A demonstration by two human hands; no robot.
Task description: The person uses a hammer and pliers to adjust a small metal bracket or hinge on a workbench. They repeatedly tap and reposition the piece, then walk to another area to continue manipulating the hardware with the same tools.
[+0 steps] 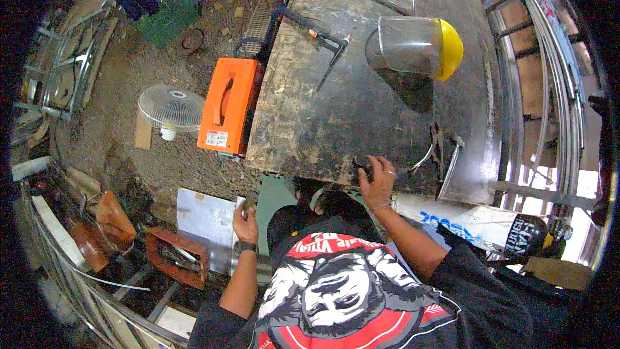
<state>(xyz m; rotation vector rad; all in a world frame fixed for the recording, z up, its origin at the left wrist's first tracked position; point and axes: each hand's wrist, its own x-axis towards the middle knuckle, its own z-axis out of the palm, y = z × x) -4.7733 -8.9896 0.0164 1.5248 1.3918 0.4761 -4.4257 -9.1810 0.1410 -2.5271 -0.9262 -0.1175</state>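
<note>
My right hand [378,184] is at the near edge of the worktable [303,132], its fingers curled round a small dark object [363,168] whose kind I cannot make out. Lower and to the left, my left hand [245,223] hangs off the table beside a grey-green panel [276,197]. Its fingers are bent, and something small and dark seems to show at the tips, too unclear to name. Right of my right hand lie a hammer [452,161] and a dark tool with curved handles [434,152]. Farther back rests a face shield [450,48] with a yellow crown and clear visor.
An electrode holder [332,45] with a dark cable lies on the table's left side. Against that side stands an orange machine with a handle [226,103]; a fan [170,108] is left of it. Metal frames [516,77] line the right. Grey sheet metal [205,223] stands by my left hand.
</note>
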